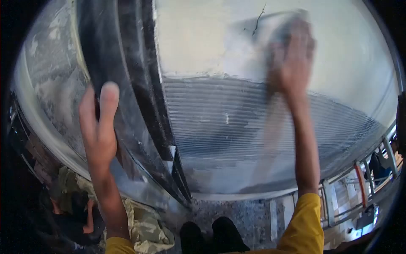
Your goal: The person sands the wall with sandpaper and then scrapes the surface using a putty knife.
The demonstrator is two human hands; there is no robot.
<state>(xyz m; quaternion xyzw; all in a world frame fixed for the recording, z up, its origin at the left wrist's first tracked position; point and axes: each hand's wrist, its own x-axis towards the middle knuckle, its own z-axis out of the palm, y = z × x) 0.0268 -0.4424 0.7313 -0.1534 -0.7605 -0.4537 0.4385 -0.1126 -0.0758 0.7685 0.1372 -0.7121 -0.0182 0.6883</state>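
My left hand (100, 125) rests on a dark, smooth vertical beam (114, 55), its thumb on the face and its fingers round the left edge. My right hand (293, 63) is blurred by motion on the pale upper part of a large curved panel (194, 38). Its fingers lie together against something dark and flat that is too blurred to make out. Below it, the panel has a grey ribbed band (211, 114). A thin dark crack or thread (258, 19) shows on the pale surface, left of my right hand.
A person (69, 216) in dark clothes sits at the lower left, beside camouflage-patterned cloth (146, 226). Metal railings or ladder-like frames (330, 203) stand at the lower right. The speckled floor (237, 211) shows below the panel, in front of my feet.
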